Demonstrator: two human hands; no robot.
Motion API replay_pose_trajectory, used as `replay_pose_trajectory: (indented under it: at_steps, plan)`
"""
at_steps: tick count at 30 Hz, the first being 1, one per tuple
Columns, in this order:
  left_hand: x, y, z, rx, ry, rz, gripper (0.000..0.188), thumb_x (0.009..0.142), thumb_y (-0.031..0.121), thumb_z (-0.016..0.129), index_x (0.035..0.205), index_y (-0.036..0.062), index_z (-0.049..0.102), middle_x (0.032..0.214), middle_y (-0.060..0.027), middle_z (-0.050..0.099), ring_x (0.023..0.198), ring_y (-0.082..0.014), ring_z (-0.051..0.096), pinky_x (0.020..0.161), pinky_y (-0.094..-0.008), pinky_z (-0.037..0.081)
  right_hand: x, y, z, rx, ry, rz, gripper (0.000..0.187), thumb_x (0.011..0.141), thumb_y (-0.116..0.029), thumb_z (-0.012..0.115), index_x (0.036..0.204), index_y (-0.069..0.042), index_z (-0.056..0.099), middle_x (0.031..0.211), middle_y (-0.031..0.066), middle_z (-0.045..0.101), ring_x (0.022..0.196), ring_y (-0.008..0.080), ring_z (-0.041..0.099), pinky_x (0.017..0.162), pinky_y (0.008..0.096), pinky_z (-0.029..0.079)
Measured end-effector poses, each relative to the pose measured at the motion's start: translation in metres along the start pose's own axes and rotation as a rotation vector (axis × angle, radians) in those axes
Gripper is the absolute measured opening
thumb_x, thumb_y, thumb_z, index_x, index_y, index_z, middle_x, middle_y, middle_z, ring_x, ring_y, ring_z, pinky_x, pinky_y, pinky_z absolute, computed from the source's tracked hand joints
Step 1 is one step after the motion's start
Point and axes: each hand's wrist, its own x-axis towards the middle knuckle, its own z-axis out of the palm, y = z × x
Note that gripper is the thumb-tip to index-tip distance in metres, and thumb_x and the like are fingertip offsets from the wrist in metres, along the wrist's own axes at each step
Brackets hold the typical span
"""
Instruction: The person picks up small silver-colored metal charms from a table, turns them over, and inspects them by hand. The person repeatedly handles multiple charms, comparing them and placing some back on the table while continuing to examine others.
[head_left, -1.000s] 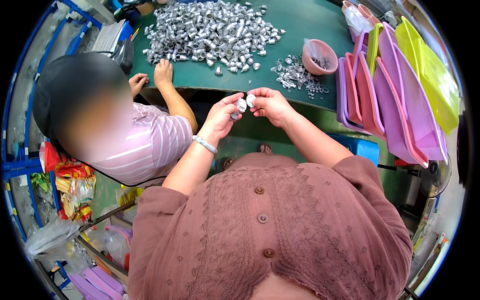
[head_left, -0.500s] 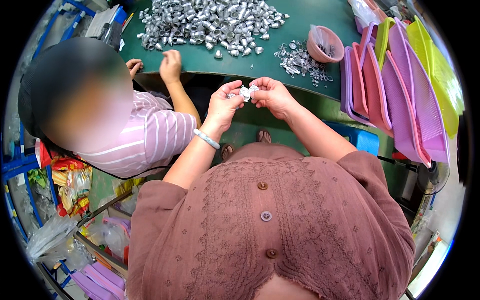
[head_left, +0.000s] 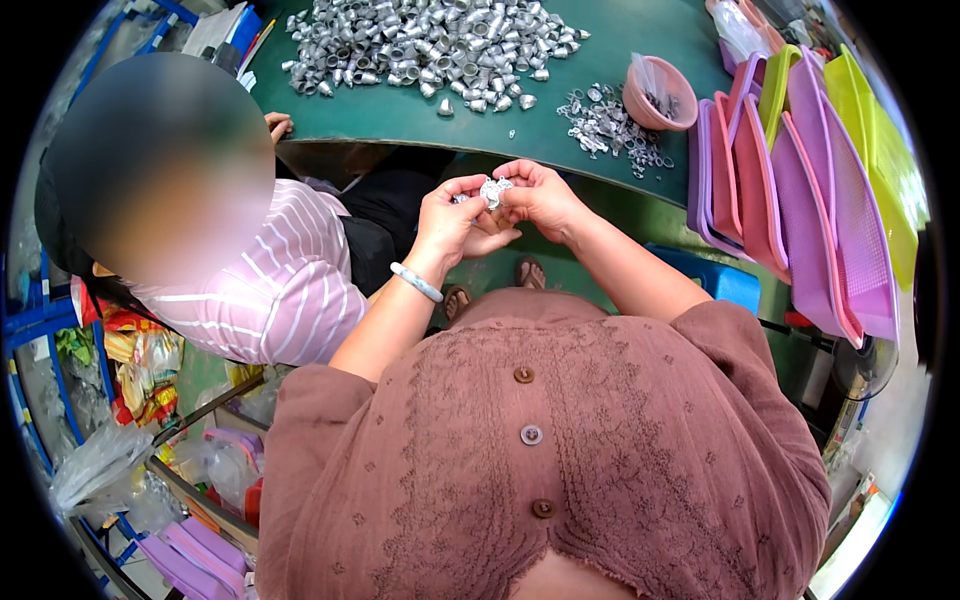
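In front of me, just off the near edge of the green table (head_left: 400, 118), both my hands are closed in a pinch on small silver pendants. My left hand (head_left: 440, 222), with a pale bangle on the wrist, grips the pendants (head_left: 491, 192) between thumb and fingers; another silver bit (head_left: 460, 199) shows among its fingers. My right hand (head_left: 548, 204) pinches a pendant at the same spot, so the pieces overlap. Just below my fingers a co-worker's hand (head_left: 491, 240) is held out, partly hidden behind my left hand.
A heap of silver bell-shaped caps (head_left: 430, 50) covers the table's far part. Small metal clasps (head_left: 610, 125) lie beside a pink bowl (head_left: 660, 95). Coloured plastic baskets (head_left: 835, 190) stand at right, a blue stool (head_left: 715, 275) below. A co-worker (head_left: 270, 270) sits close on my left.
The co-worker's raised hand has left the table edge and now reaches under my hands. The pendants in my fingers have come together and overlap more.
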Motion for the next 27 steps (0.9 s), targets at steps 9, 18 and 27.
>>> replay_pose_trajectory:
  at_steps: [9, 18, 27]
  plan:
    - [-0.004, 0.006, -0.004, -0.019, 0.033, -0.016, 0.023, 0.078, 0.0, 0.058, 0.1, -0.0032, 0.054, 0.086, -0.0087, 0.06, 0.071, -0.0126, 0.056, 0.062, -0.0244, 0.047, 0.009, 0.006, 0.004, -0.024, 0.043, -0.058, 0.026, 0.07, 0.005, 0.056, 0.095, 0.001, 0.053, 0.086, 0.0074, 0.057, 0.071, 0.0119, 0.055, 0.058, 0.0233, 0.046]
    - [-0.018, 0.027, -0.038, -0.571, -0.103, -0.105, 0.032, 0.089, 0.012, 0.044, 0.117, -0.0041, 0.043, 0.111, -0.0211, 0.052, 0.098, -0.0287, 0.055, 0.081, -0.037, 0.05, 0.017, -0.005, 0.027, -0.522, 0.236, -0.171, 0.021, 0.069, 0.001, 0.056, 0.09, 0.004, 0.054, 0.082, 0.0072, 0.057, 0.075, 0.0131, 0.054, 0.066, 0.0261, 0.046]
    - [-0.059, 0.068, -0.019, -0.81, -0.465, -0.164, 0.047, 0.084, 0.008, 0.037, 0.128, -0.0069, 0.032, 0.128, -0.0256, 0.038, 0.118, -0.0359, 0.041, 0.099, -0.0462, 0.036, 0.025, 0.0, 0.04, -0.921, 0.299, -0.629, 0.02, 0.074, -0.009, 0.056, 0.09, 0.002, 0.063, 0.087, 0.0162, 0.063, 0.082, 0.028, 0.062, 0.076, 0.0368, 0.047]
